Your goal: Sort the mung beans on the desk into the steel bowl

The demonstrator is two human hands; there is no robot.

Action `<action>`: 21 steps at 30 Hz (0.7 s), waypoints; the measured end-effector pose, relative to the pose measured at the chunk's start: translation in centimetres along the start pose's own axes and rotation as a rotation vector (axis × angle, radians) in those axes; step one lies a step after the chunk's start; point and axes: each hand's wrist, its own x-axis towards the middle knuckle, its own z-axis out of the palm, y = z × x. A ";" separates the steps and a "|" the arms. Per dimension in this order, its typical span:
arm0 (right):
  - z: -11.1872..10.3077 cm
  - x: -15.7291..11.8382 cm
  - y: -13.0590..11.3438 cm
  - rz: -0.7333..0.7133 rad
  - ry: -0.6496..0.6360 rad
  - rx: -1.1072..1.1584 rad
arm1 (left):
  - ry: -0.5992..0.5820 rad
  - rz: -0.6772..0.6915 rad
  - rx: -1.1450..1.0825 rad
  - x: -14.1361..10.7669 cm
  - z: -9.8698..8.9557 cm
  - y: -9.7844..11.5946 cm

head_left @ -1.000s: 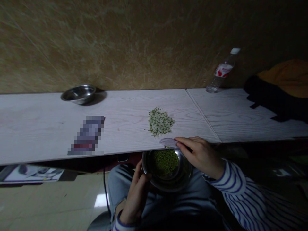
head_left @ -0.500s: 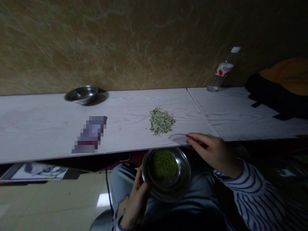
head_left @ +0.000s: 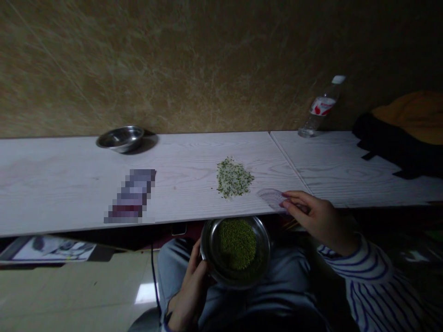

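My left hand (head_left: 193, 285) is closed on the left rim of a steel bowl (head_left: 263, 251), held over my lap just below the table's front edge. Small green beans (head_left: 238, 242) lie inside it. Between the thumb and fingers of my right hand (head_left: 316, 216) is a clear protractor (head_left: 272, 198), over the table's front edge. A thin patch of green bits mixed with white grains (head_left: 233, 179) is spread on the white table (head_left: 187, 184), to the left of the protractor and behind the bowl.
A second steel bowl (head_left: 121, 139) stands at the back left, with a blurred flat packet (head_left: 133, 196) in front of it. At the back right are a plastic bottle (head_left: 319, 108) and a black and orange cloth item (head_left: 404, 124). A wall (head_left: 207, 64) rises behind the table.
My right hand has moved right with the protractor, away from the patch of bits. The bowl in my left hand has shifted slightly left, and the beans in it now lie more spread towards me.
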 end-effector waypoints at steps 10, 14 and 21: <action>2.4 2.7 -3.5 0.094 -0.131 0.316 | -0.004 -0.040 -0.125 0.3 -0.3 0.1; 3.8 5.4 -5.7 0.058 -0.215 0.391 | 0.024 -0.020 -0.117 0.2 -0.6 0.7; 8.2 11.4 -10.6 -0.333 -0.341 0.181 | -0.014 -0.032 -0.144 0.3 -1.1 0.6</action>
